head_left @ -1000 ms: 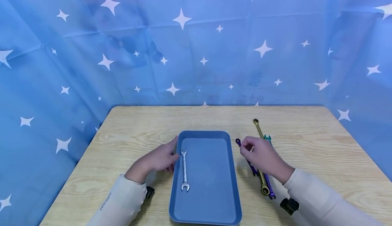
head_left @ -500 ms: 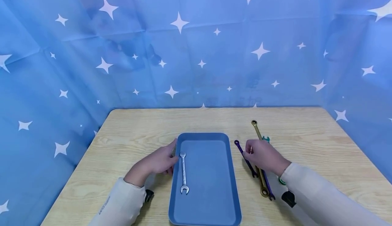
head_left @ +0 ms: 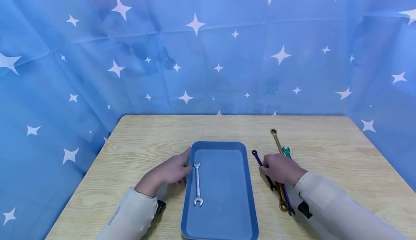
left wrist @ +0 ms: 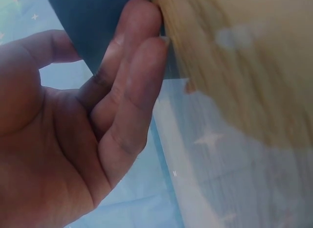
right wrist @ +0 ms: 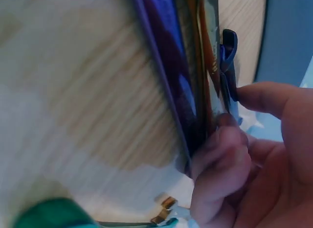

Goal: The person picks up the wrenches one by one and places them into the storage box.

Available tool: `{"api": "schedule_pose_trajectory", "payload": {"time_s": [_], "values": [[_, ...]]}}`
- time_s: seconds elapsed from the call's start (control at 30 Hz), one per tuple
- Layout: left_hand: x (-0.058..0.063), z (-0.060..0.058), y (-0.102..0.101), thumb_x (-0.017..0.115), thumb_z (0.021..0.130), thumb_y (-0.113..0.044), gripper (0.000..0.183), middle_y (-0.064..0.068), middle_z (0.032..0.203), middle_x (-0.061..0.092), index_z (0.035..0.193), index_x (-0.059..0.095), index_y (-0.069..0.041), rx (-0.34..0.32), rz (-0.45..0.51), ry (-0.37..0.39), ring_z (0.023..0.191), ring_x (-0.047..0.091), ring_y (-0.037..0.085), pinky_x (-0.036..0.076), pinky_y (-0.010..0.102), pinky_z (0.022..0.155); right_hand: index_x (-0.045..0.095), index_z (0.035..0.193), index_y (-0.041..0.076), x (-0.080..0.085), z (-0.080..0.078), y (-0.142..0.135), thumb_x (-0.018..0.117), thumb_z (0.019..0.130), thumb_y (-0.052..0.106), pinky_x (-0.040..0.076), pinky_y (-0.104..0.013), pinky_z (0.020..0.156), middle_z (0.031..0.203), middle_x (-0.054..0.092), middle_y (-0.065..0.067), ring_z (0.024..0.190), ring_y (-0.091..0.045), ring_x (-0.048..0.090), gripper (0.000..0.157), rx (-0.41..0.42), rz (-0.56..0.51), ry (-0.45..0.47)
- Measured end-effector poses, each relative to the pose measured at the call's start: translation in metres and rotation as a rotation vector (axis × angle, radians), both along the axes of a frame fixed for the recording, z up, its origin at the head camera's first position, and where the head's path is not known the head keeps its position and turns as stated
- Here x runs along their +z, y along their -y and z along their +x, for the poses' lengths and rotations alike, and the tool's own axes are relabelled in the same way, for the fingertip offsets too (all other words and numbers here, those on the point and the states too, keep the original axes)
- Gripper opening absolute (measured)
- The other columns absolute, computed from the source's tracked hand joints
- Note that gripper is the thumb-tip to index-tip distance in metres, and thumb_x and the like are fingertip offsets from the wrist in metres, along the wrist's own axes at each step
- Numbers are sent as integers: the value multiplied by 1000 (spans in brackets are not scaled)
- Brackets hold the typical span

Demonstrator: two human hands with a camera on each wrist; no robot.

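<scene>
My left hand point(head_left: 173, 169) grips the left rim of a blue tray point(head_left: 224, 196), thumb on the rim and the other fingers along the outside. A silver open-end wrench point(head_left: 197, 184) lies inside the tray near that rim. Right of the tray, my right hand point(head_left: 280, 168) reaches over a cluster of wrenches. It pinches a short purple wrench point(right wrist: 229, 57) between thumb and fingertips. Beside that are a long gold ratcheting wrench point(head_left: 274, 135) and a longer purple wrench point(head_left: 288, 202). A teal wrench point(head_left: 287, 151) is partly hidden behind the hand.
The light wood table point(head_left: 149, 135) carries everything. Behind it and at the sides hangs a blue curtain point(head_left: 208, 52) with white stars. A blurred green curved part point(right wrist: 54, 216) shows in the right wrist view.
My right hand has lowered onto the wrenches and its fingertips have closed in on the short purple one. My left hand stays on the tray. The head view has shifted slightly.
</scene>
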State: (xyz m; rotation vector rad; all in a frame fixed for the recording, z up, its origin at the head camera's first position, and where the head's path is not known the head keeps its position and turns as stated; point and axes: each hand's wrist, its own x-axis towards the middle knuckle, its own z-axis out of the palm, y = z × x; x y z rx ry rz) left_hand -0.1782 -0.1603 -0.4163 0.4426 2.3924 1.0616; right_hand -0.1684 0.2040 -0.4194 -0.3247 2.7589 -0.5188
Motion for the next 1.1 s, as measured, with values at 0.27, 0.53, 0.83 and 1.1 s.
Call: {"api": "schedule_pose_trajectory", "payload": {"time_s": [0.27, 0.53, 0.83, 1.1], "values": [[1, 3, 0, 43, 102, -13, 75, 12, 63, 65, 162, -2, -12, -6, 4, -3, 54, 64, 26, 53, 41, 50, 54, 71, 12, 6, 0, 5, 55, 100, 17, 33, -27, 47, 59, 47, -1, 47, -12, 41, 30, 81, 79, 24], [4, 4, -2, 42, 103, -14, 73, 13, 64, 65, 162, -2, -15, -19, -2, 1, 55, 65, 28, 53, 40, 50, 50, 64, 13, 5, -2, 6, 60, 94, 15, 29, -25, 46, 54, 40, 3, 44, -10, 34, 31, 77, 52, 50], [6, 4, -3, 42, 103, -13, 74, 14, 64, 65, 162, -3, -13, -13, 0, 7, 53, 64, 28, 51, 40, 49, 54, 68, 11, 1, -4, 1, 59, 95, 16, 31, -25, 47, 57, 42, 2, 45, -10, 34, 28, 79, -3, 82], [6, 3, -2, 42, 102, -13, 74, 13, 64, 65, 161, -3, -11, -11, -9, 4, 54, 64, 26, 53, 41, 51, 54, 71, 9, 0, -6, 2, 55, 96, 12, 32, -25, 46, 59, 43, 0, 46, -11, 35, 25, 99, -3, 62]]}}
